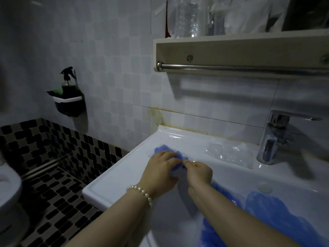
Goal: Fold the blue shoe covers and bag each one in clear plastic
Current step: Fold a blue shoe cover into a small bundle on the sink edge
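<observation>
Item: folded blue shoe cover (175, 158), on the sink surface (124, 172) at her 12 o'clock. Left hand (161, 169) presses it flat; right hand (199, 172) pinches its clear plastic. Step, apparently: bagging. Next: seat it fully. Loose covers (267, 209) at 4 o'clock; spare bags (229, 154) at 1 o'clock.

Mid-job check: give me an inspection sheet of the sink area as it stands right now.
Surface: white sink ledge, glossy, dim light.
Job's things: one blue shoe cover gripped on the ledge; loose shoe cover pile in the basin; clear plastic bags beside the faucet.
Clutter: nothing seen on the ledge.
Grippers: left hand and right hand both pinching the shoe cover.
Cables: nothing seen.
Surroundings: tiled wall, towel bar, spray bottle in a wall holder.
</observation>
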Motion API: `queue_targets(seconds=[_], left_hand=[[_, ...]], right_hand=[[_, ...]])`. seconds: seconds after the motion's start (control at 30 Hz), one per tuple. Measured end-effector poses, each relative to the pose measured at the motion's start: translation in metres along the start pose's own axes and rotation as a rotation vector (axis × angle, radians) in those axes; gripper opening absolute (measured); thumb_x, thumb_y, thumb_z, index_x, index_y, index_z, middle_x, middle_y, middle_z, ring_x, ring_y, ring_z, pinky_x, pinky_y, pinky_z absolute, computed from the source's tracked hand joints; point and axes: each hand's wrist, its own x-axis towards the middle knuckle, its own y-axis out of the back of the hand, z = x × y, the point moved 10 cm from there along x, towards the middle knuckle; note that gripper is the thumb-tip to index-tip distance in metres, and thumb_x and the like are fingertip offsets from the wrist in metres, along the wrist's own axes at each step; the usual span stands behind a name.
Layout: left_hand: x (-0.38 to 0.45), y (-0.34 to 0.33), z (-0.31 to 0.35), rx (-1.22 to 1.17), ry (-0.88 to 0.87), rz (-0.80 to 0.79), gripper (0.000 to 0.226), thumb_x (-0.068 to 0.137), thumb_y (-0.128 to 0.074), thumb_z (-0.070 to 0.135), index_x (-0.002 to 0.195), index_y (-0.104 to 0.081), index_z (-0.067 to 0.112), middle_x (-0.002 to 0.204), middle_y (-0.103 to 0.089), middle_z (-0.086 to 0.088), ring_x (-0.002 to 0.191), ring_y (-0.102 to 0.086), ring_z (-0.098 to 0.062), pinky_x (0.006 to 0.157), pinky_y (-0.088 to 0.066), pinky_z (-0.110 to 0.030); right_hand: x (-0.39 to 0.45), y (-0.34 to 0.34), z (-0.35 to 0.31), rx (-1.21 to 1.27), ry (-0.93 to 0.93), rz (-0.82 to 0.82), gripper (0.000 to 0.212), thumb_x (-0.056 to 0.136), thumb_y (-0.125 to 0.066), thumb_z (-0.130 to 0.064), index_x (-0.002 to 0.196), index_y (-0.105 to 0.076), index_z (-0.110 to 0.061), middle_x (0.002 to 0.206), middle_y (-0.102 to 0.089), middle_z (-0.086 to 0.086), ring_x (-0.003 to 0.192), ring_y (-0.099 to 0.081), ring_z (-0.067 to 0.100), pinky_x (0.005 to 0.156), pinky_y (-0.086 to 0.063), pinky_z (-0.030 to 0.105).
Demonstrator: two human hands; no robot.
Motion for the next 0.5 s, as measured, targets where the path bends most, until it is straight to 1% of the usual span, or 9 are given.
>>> queue_targets(seconds=[0.03, 0.1, 0.17, 0.2, 0.27, 0.33, 0.4, 0.47, 0.5], left_hand=[[0.003, -0.001, 0.003, -0.011, -0.030, 0.003, 0.027, 0.062, -0.070, 0.015, 0.088, -0.073, 0.018, 0.096, -0.069, 0.003, 0.087, -0.062, -0.021, 0.075, -0.050, -0.029], [0.006, 0.006, 0.010, -0.041, -0.088, 0.052, 0.014, 0.080, -0.061, 0.016, 0.084, -0.074, 0.015, 0.088, -0.069, 0.002, 0.079, -0.061, -0.021, 0.071, -0.048, -0.033], [0.006, 0.018, 0.008, -0.106, -0.066, 0.135, 0.023, 0.089, -0.052, 0.022, 0.085, -0.073, 0.014, 0.088, -0.070, 0.001, 0.079, -0.062, -0.021, 0.071, -0.049, -0.034], [0.003, 0.025, 0.003, -0.154, -0.029, 0.192, 0.024, 0.088, -0.051, 0.023, 0.088, -0.073, 0.014, 0.091, -0.071, 0.000, 0.081, -0.062, -0.019, 0.073, -0.049, -0.031], [-0.004, 0.045, -0.006, -0.275, 0.076, 0.323, 0.022, 0.085, -0.054, 0.022, 0.094, -0.073, 0.013, 0.096, -0.072, 0.002, 0.086, -0.064, -0.013, 0.077, -0.048, -0.019], [-0.009, 0.058, -0.016, -0.494, 0.214, 0.398, 0.015, 0.090, -0.058, 0.014, 0.094, -0.072, 0.011, 0.092, -0.071, 0.006, 0.084, -0.066, -0.005, 0.074, -0.048, -0.011], [-0.012, 0.060, -0.028, -0.727, 0.368, 0.422, 0.014, 0.091, -0.058, 0.006, 0.088, -0.069, 0.014, 0.084, -0.069, 0.009, 0.079, -0.065, 0.002, 0.069, -0.048, -0.009], [-0.015, 0.054, -0.044, -0.929, 0.536, 0.442, 0.016, 0.090, -0.058, 0.006, 0.083, -0.068, 0.015, 0.078, -0.068, 0.005, 0.076, -0.065, -0.004, 0.068, -0.050, -0.015], [-0.017, 0.048, -0.052, -1.054, 0.608, 0.443, 0.016, 0.090, -0.057, 0.006, 0.081, -0.068, 0.013, 0.076, -0.069, 0.002, 0.076, -0.065, -0.009, 0.069, -0.052, -0.020]], right_hand=[[-0.001, 0.001, 0.000, -0.002, -0.003, 0.000, 0.021, 0.080, -0.070, -0.015, 0.060, -0.064, -0.013, 0.061, -0.061, 0.002, 0.060, -0.052, 0.019, 0.057, -0.038, 0.025], [-0.003, 0.000, -0.001, 0.006, -0.015, -0.019, 0.024, 0.077, -0.071, -0.014, 0.055, -0.061, -0.013, 0.057, -0.057, 0.001, 0.060, -0.050, 0.021, 0.053, -0.038, 0.026], [-0.007, -0.001, -0.012, 0.020, -0.023, -0.048, 0.024, 0.074, -0.071, -0.014, 0.053, -0.061, -0.014, 0.056, -0.056, 0.000, 0.060, -0.050, 0.020, 0.055, -0.037, 0.027], [-0.009, 0.002, -0.023, 0.043, -0.006, -0.054, 0.024, 0.074, -0.069, -0.014, 0.052, -0.061, -0.015, 0.055, -0.055, 0.000, 0.059, -0.049, 0.019, 0.055, -0.037, 0.028], [-0.012, 0.012, -0.056, 0.081, 0.123, -0.056, 0.025, 0.079, -0.064, -0.012, 0.054, -0.061, -0.015, 0.057, -0.055, 0.000, 0.059, -0.047, 0.017, 0.056, -0.037, 0.028], [-0.019, 0.015, -0.095, 0.112, 0.288, -0.150, 0.018, 0.083, -0.061, -0.010, 0.065, -0.063, -0.009, 0.068, -0.058, 0.003, 0.069, -0.050, 0.017, 0.063, -0.040, 0.027], [-0.028, 0.004, -0.120, 0.088, 0.372, -0.359, 0.007, 0.085, -0.064, -0.018, 0.087, -0.064, -0.011, 0.084, -0.061, 0.000, 0.081, -0.055, 0.015, 0.069, -0.044, 0.025], [-0.032, -0.009, -0.124, -0.055, 0.381, -0.527, 0.030, 0.082, -0.067, -0.033, 0.107, -0.059, -0.020, 0.096, -0.061, -0.004, 0.089, -0.058, 0.009, 0.069, -0.045, 0.022], [-0.033, -0.014, -0.122, -0.126, 0.365, -0.584, 0.041, 0.078, -0.067, -0.040, 0.112, -0.058, -0.020, 0.099, -0.062, -0.003, 0.090, -0.059, 0.008, 0.069, -0.045, 0.021]])
